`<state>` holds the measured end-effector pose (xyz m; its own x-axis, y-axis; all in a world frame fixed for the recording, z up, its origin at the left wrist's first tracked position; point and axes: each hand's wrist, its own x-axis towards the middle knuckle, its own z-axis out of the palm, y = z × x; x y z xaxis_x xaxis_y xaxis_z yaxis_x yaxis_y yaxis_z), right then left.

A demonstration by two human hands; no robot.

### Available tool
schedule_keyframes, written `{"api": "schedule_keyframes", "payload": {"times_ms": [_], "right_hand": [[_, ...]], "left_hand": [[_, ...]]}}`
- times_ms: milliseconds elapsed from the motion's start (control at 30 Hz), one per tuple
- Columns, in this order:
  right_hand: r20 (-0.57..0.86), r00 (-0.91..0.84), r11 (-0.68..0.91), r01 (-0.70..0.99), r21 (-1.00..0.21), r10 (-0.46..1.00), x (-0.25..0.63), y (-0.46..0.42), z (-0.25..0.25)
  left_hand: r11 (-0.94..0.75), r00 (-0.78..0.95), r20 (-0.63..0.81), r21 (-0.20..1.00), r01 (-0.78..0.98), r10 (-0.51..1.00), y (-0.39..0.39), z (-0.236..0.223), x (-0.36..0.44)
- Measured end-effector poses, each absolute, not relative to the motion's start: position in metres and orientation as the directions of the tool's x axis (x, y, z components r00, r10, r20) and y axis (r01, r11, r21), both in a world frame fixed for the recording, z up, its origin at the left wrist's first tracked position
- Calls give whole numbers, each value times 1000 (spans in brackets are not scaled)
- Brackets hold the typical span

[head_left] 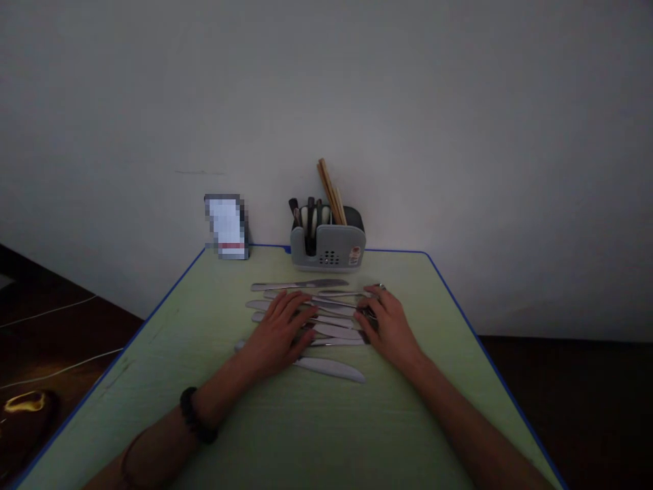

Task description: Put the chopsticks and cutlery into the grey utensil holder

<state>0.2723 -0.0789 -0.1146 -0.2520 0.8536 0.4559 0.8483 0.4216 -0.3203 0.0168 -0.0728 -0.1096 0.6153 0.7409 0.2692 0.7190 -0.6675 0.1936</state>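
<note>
Several table knives and other metal cutlery lie in a loose stack of rows on the pale green table. My left hand (279, 332) rests over the left part of the rows, fingers stretched out and apart, covering some handles. At the other end, my right hand (392, 325) lies with bent, parted fingers on the ends of the middle pieces. Shiny curved ends, perhaps of forks or spoons, show partly under its fingers. A table knife (326, 283) lies beyond both hands, and another knife (334, 368) slants nearest to me, its handle partly hidden by my left hand.
A grey cutlery holder (339, 246) with wooden chopsticks (330, 187) and dark-handled utensils stands at the table's back edge against the wall. Left of it a phone (228, 228) with a blurred screen leans upright. Blue edging borders the table (326, 435). White cables run across the dark floor at left.
</note>
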Motion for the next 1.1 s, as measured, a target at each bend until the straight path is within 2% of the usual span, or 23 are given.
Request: {"api": "schedule_keyframes", "payload": {"times_ms": [133, 267, 400, 533, 800, 1000, 1100], "right_hand": [[490, -169, 326, 910, -255, 855, 281, -74, -116], [403, -162, 272, 934, -233, 901, 288, -70, -122], [371, -215, 336, 893, -299, 903, 286, -70, -124], [380, -197, 352, 847, -399, 904, 282, -71, -123], [392, -152, 326, 843, -429, 907, 291, -69, -130], [404, -44, 213, 899, -383, 913, 294, -65, -131], [364, -11, 158, 913, -376, 931, 294, -63, -129]], "left_hand": [[-631, 570, 301, 169, 757, 765, -71, -109, 15], [-561, 522, 234, 146, 815, 820, -70, -115, 12], [-575, 539, 225, 147, 805, 812, -68, -115, 9], [-545, 507, 207, 212, 811, 837, -51, -104, 18], [-489, 518, -71, 243, 838, 853, -9, -81, 53], [-504, 532, -87, 227, 834, 842, -9, -101, 51], [-507, 540, -123, 222, 833, 833, -8, -100, 49]]}}
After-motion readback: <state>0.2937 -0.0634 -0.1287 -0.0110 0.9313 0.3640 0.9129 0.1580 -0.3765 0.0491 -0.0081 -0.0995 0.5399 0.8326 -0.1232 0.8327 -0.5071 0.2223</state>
